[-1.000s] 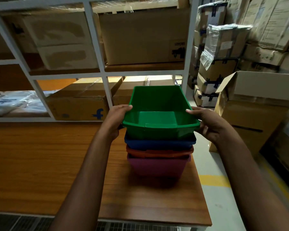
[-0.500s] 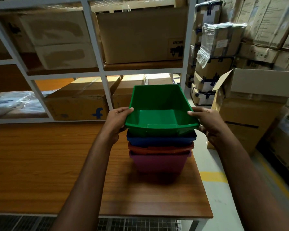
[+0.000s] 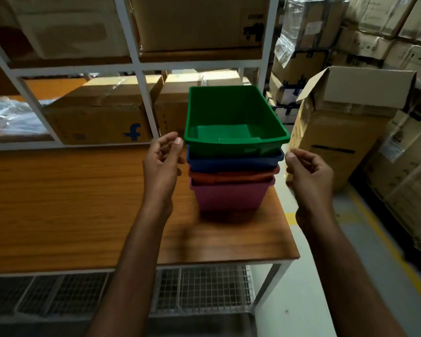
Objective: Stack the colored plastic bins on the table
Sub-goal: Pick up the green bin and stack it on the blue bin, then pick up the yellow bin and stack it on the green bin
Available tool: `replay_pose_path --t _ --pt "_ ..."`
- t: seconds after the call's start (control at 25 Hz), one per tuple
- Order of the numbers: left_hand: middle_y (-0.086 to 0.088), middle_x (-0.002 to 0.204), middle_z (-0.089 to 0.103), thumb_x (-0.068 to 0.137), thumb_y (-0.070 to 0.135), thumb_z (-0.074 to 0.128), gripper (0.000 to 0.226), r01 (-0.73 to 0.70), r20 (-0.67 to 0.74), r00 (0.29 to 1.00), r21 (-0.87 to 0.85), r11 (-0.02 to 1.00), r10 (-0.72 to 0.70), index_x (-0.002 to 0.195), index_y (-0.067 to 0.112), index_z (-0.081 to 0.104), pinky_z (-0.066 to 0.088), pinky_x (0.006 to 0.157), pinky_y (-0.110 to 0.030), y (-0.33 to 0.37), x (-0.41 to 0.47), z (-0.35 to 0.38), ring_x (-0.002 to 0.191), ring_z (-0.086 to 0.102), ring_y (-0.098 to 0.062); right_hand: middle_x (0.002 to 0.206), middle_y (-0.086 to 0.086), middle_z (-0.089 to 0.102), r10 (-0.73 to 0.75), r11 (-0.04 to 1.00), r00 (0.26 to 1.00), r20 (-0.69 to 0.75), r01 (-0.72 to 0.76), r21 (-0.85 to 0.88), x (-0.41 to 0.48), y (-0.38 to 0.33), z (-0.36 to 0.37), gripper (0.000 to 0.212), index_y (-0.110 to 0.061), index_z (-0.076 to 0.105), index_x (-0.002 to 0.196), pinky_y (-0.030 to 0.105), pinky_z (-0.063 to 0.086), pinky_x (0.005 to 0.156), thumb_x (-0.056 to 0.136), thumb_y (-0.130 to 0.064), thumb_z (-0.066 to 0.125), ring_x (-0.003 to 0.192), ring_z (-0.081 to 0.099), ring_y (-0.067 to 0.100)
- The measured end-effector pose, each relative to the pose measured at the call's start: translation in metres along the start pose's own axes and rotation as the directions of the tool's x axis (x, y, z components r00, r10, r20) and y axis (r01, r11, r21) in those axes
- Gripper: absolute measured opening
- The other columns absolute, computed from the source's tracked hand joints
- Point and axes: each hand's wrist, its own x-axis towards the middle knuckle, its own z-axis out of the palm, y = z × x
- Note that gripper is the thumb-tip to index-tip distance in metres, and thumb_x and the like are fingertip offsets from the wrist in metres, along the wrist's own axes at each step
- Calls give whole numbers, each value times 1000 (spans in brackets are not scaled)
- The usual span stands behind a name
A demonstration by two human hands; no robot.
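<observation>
Release has just happened: left grip [image 3: 163, 161] and right grip [image 3: 309, 171] have let go, fingers loosely curled, holding nothing, just beside the green bin [image 3: 231, 108]. It sits nested atop the blue bin [image 3: 233, 162], orange bin [image 3: 233, 176] and pink bin [image 3: 229, 195] at the table's [image 3: 58, 203] right end; stacking looks finished.

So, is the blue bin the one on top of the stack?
No, the green bin sits on top, and the blue bin is directly beneath it.
</observation>
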Motion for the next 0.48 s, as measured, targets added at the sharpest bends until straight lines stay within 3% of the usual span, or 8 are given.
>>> replay_pose_path --t 0.12,0.28,0.48 --pt "11 98 69 101 33 62 21 30 -9 999 -29 999 -30 121 30 68 49 66 -23 -20 -42 -10 78 61 -1 110 -2 74 38 998 992 119 -31 -56 -43 20 -12 14 -29 71 110 26 52 68 97 -31 67 99 67 13" --pt "14 87 67 100 27 64 17 67 29 997 28 997 -67 116 27 69 49 63 -21 -49 -114 -20 76 61 -3 99 -5 74 134 988 950 283 -106 -114 -99 50 -32 17 -25 73 110 18 51 63 95 -31 69 87 66 9" --pt "6 106 71 99 23 66 20 172 8 985 107 979 -174 119 24 68 52 70 -13 -92 -219 -33 92 68 -4 93 -8 74 284 958 834 473 -220 -186 -167 90 -62 14 -23 73 106 17 50 64 95 -32 69 82 66 3"
